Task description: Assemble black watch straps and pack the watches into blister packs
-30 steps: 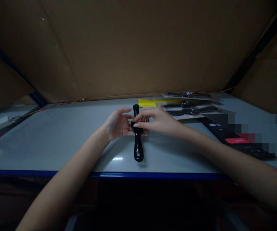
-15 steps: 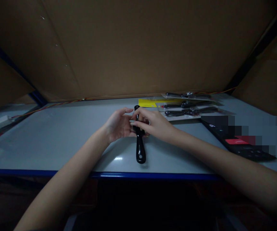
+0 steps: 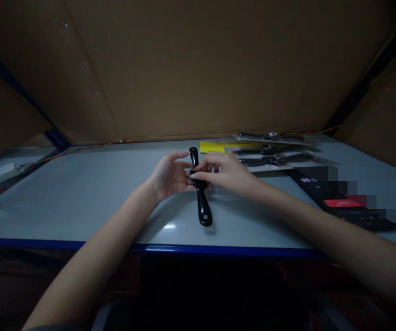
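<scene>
I find one glossy black handle (image 3: pixel 202 204), long and slim, with a rounded upper end and a small round hole near its wider lower end. It runs roughly 12 to 6 o'clock, lower end angled toward 6, above the grey bench top (image 3: pixel 81 202). My fingers (image 3: pixel 195 175) hide its middle section.

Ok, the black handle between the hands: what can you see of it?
The black handle is long and narrow, glossy black, probably moulded plastic, with a rounded top end and a small round hole near its lower end. It points roughly away from the person, tilted slightly, and its lower end appears to rest on the grey table top. The left hand is behind its middle and the right hand has fingertips on it, hiding that section, so any join there cannot be seen.
</scene>
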Motion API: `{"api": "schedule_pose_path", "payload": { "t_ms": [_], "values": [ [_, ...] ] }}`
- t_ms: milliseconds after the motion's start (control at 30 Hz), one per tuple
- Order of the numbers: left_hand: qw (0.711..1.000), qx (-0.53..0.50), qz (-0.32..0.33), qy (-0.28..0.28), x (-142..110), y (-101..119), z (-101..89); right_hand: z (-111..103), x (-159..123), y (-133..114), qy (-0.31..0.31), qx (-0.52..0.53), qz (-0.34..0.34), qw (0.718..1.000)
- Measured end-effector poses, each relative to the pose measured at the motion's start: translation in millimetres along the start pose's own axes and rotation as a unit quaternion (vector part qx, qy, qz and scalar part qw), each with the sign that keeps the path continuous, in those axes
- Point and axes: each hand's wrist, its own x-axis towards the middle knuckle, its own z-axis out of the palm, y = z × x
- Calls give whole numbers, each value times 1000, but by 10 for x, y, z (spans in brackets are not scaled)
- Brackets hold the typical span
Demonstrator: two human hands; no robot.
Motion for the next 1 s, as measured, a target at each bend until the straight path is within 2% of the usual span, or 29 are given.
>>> {"api": "schedule_pose_path", "payload": {
  "t_ms": [133, 333, 533, 733, 867, 1000],
  "values": [
    [1000, 2, 1, 4, -11, -12, 49, 70, -13, -43, 27, 21, 16, 999],
    [999, 10, 10, 33, -36, 7, 92, 101, -13, -25, 2, 72, 33, 997],
    [998, 25, 16, 59, -48, 46, 55, 25, 7, -16, 5, -78, -32, 996],
    [998, 22, 24, 60, -44, 43, 44, 1, -23, -78, 12, -191, -42, 981],
    [998, 8, 20, 64, -42, 25, 80, 36, -29, -113, 32, -209, -20, 977],
    [998, 4, 21, 59, -31, -6, 83, 106, -13, -69, 9, -140, 54, 989]
  ]
}}
